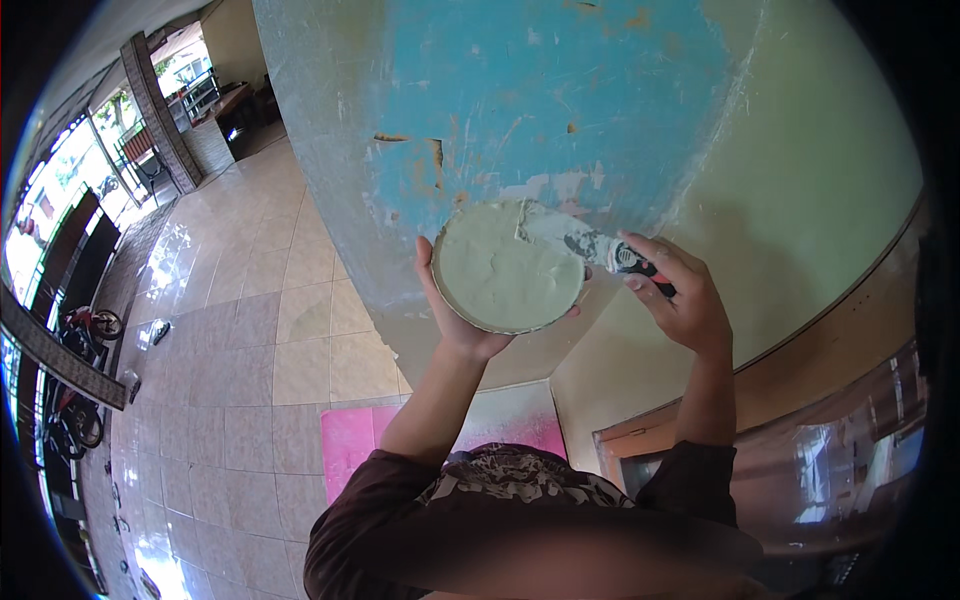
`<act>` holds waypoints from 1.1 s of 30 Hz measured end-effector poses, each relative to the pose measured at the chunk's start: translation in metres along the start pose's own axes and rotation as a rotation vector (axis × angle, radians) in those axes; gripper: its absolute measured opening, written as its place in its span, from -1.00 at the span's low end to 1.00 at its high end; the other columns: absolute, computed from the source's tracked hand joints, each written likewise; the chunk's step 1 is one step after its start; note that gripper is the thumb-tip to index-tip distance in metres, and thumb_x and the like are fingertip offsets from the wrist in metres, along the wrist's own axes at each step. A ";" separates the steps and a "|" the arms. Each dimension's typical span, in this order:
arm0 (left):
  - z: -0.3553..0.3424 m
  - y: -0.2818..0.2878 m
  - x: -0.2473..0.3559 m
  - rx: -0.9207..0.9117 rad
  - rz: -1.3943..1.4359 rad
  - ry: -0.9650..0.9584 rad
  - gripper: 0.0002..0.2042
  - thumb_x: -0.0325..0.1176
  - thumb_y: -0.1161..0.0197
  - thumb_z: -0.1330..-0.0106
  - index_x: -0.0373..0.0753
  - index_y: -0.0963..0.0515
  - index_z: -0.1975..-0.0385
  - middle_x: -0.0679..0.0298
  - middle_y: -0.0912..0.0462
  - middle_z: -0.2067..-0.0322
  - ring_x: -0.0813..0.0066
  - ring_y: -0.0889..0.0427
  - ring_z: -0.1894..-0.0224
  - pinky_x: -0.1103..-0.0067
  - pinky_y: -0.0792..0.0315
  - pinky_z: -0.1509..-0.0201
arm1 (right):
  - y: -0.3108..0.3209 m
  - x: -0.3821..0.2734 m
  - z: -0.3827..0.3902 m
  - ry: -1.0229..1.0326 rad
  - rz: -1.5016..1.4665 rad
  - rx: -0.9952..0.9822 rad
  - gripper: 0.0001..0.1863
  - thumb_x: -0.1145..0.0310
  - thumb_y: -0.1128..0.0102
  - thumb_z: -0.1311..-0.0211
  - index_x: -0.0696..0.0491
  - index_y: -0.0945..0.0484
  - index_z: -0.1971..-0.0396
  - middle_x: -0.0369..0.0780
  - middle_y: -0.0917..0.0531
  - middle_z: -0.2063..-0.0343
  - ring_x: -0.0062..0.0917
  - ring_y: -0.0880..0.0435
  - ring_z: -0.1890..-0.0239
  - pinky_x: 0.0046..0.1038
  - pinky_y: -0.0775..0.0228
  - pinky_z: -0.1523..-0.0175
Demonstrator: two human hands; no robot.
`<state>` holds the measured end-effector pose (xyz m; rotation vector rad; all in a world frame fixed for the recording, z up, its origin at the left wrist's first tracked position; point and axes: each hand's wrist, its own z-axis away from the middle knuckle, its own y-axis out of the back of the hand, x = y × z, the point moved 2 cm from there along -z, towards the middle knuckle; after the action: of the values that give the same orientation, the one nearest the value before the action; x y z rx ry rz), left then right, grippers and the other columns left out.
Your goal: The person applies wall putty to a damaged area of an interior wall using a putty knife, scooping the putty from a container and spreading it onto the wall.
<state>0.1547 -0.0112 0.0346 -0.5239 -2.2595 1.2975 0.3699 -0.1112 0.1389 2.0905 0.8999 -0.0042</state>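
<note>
My left hand [466, 325] holds up a round tub [478, 325] from beneath, its fingers wrapped round the sides. Pale green-grey putty [500, 275] fills the tub, its surface uneven. A putty knife [570, 237] is gripped by its red and black handle in my right hand [688, 295]. The blade, smeared with pale putty, lies over the far right part of the tub. Whether the blade dips into the putty I cannot tell. Just beyond the tub is a wall with a scraped blue patch [560, 110], chipped and peeling in places.
On the right, a green wall [830, 150] meets the blue-patched one at a corner. A wooden-framed window [640, 450] is at lower right. Below me lies a pink and white panel [350, 440]. Tiled floor [230, 350] stretches left, towards a pillar [160, 110] and parked motorcycles [80, 420].
</note>
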 end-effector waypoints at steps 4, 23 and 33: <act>-0.007 -0.010 0.000 -0.041 0.065 -0.002 -0.05 0.61 0.16 -0.28 0.02 -0.22 -0.50 0.00 -0.25 -0.46 -0.55 -0.30 -0.35 -0.57 -0.30 -0.04 | 0.004 0.001 -0.002 0.061 0.149 0.103 -0.47 0.47 -0.48 -0.18 0.10 -0.62 -0.19 -0.14 -0.68 0.25 -0.28 -0.64 0.30 -0.32 -0.56 0.19; -0.017 -0.026 0.023 -0.110 0.006 -0.046 -0.04 0.63 0.21 -0.26 0.02 -0.22 -0.48 0.02 -0.29 -0.42 -0.49 -0.36 -0.33 -0.52 -0.35 -0.08 | -0.012 0.002 -0.021 0.255 0.346 0.335 -0.49 0.50 -0.46 -0.17 0.02 -0.67 -0.18 -0.26 -0.67 0.27 -0.45 -0.54 0.30 -0.40 -0.32 0.23; -0.007 -0.045 0.065 -0.040 -0.176 -0.171 -0.02 0.64 0.20 -0.25 0.01 -0.21 -0.50 0.03 -0.26 -0.44 -0.57 -0.34 -0.32 -0.52 -0.35 -0.05 | -0.054 -0.001 -0.058 -0.391 -0.959 -0.038 -0.50 0.17 0.01 -0.64 0.13 -0.43 -0.40 -0.33 -0.55 0.46 -0.78 -0.37 0.54 -0.67 -0.19 0.48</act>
<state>0.1018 0.0074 0.0903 -0.2277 -2.4129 1.2523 0.3195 -0.0503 0.1388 1.3679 1.5252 -0.8493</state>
